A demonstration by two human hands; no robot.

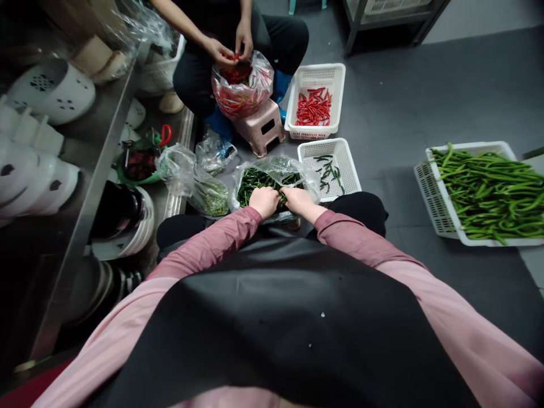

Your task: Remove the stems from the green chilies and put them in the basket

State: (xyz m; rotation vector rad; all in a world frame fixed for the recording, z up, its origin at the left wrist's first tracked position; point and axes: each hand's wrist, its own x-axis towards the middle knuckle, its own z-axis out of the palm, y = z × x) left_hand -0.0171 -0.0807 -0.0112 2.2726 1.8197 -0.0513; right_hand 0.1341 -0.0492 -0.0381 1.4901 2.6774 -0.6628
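Between my knees sits a clear plastic bag (312,177) full of thin dark green chili peppers (255,180). My left hand (264,202) and my right hand (296,201) are close together over the bag's near side. Both have their fingers closed, pinching at a green chili between them, though the fingers largely cover it. Just beyond my right hand, a small white basket (356,184) holds a few loose green chilies (327,170). To the left of my left hand lies another clear bag (210,192) with pale green bits inside.
Across from me, a person's hands (233,48) work over a bag of red chilies (240,99) on a pink stool (266,127). A white basket (314,131) holds red chilies. Right, another basket (440,204) is heaped with long green peppers (497,192). Metal shelving (106,141) with dishes stands left.
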